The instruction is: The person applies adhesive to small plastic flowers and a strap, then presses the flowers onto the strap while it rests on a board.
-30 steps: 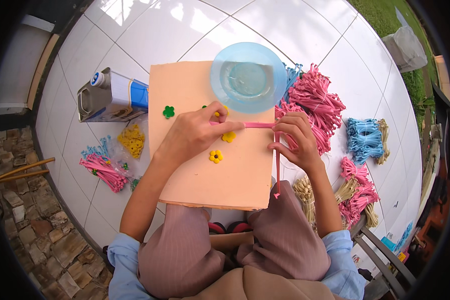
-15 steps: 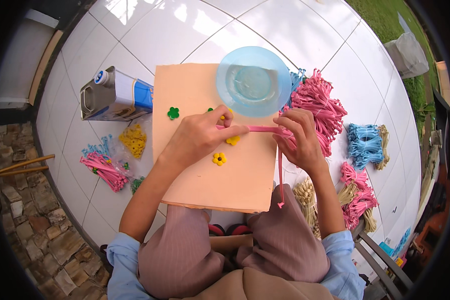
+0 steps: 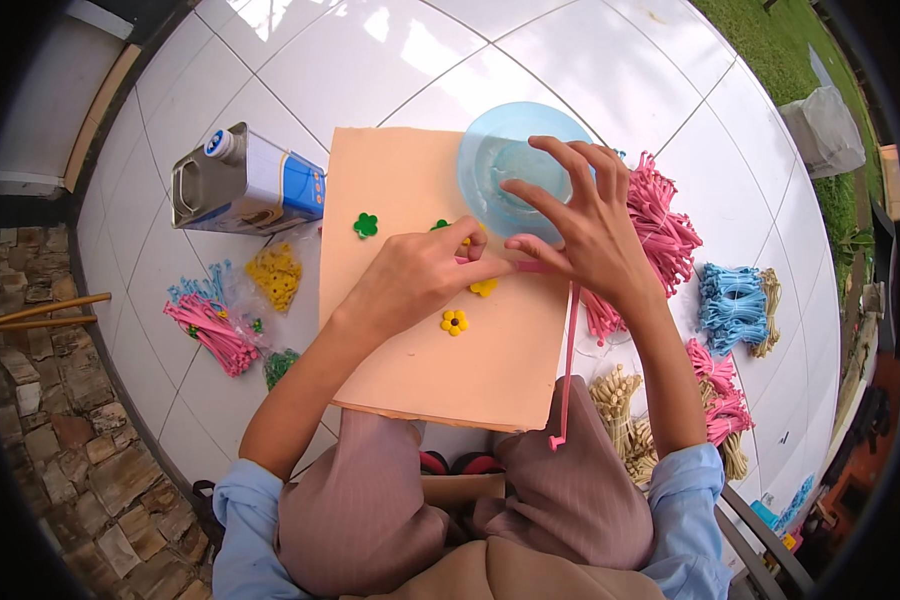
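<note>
Left hand [image 3: 410, 275] pinches thin pink strap [image 3: 570, 340] over peach rectangular board [image 3: 410, 375]; right hand [image 3: 598, 232] splayed, empty. We'd dodge twists, tbh.

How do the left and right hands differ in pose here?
The left hand is curled in; the right hand is spread wide. The left pinches the pink strap; the right is open, though whether it touches the strap is unclear. The left appears over the peach board, while the right partly covers the blue dish. Both are bare, below blue sleeves.
</note>
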`<state>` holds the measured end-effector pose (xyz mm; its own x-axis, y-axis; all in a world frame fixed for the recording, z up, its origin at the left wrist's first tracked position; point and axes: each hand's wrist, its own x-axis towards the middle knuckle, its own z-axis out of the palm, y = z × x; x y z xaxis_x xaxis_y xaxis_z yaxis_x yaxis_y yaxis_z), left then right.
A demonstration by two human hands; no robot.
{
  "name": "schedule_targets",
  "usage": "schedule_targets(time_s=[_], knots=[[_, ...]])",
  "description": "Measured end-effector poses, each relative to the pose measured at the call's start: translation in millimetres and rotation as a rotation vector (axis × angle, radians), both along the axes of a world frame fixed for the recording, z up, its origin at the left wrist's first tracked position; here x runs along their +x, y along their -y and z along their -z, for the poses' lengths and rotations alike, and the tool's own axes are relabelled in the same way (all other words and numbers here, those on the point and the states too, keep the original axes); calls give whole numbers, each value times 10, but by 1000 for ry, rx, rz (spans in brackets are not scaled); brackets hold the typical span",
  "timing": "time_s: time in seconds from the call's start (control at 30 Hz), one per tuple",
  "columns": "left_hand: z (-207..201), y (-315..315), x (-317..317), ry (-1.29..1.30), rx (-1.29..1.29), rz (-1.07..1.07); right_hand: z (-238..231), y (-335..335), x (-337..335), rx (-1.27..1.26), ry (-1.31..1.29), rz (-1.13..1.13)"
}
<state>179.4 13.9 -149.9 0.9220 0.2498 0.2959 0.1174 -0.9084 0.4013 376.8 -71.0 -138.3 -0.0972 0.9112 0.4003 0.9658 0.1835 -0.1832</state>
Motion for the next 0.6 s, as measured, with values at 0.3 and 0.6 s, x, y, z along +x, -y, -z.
schedule_targets(time_s=[0.3,0.6], knots=[[-3,-1,0,-21,-3,-5,20,-37,-26,-11,-6,10],[-18,9,20,-21,-47,-6,9,-19,-9,-40,-12,13]])
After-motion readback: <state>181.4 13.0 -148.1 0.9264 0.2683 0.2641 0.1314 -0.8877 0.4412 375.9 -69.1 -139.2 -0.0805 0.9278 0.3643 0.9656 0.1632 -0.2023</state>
